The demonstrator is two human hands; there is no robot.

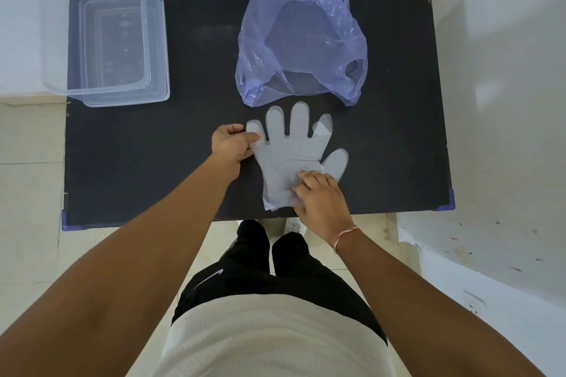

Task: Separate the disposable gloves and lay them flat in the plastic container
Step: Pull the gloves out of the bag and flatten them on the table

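Observation:
A stack of thin translucent disposable gloves (291,147) lies flat on the black table, fingers pointing away from me. My left hand (234,142) pinches the stack's left edge beside the little finger. My right hand (318,196) presses its fingertips down on the cuff end near the thumb. The clear plastic container (156,40) stands at the table's far left with nothing visible inside.
A crumpled purple plastic bag (303,43) lies just beyond the gloves' fingertips. The black table (153,162) ends close to my legs, with blue corner guards at its front corners. White walls surround the table on the right and far side.

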